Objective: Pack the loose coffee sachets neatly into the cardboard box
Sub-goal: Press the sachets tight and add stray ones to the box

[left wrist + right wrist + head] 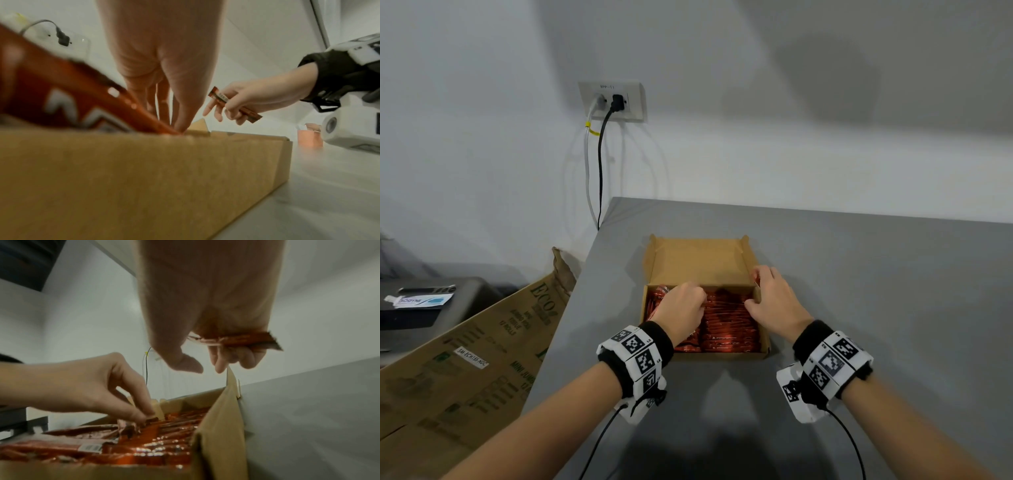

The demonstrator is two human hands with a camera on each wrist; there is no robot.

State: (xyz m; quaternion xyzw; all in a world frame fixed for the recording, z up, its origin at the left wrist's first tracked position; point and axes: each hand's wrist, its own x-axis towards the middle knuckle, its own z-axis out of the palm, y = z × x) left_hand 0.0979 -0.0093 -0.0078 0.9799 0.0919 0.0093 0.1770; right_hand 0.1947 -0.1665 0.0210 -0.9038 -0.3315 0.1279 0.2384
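Note:
A shallow cardboard box (764,349) lies open on the grey table, its lid (698,260) folded back. Rows of red coffee sachets (729,325) fill it. My left hand (683,308) reaches down into the box's left half, and its fingertips (144,414) pinch the end of a sachet (131,425) lying in the box. My right hand (774,301) hovers over the right wall and grips a red sachet (246,340) in its curled fingers, seen also as the sachet (232,104) in the left wrist view. The box's front wall (144,178) fills that view.
The grey table (859,274) stretches right of and behind the box. A large flattened printed carton (476,349) leans at the table's left edge. A wall socket (613,101) with two cables sits above. A dark unit (431,308) stands at far left.

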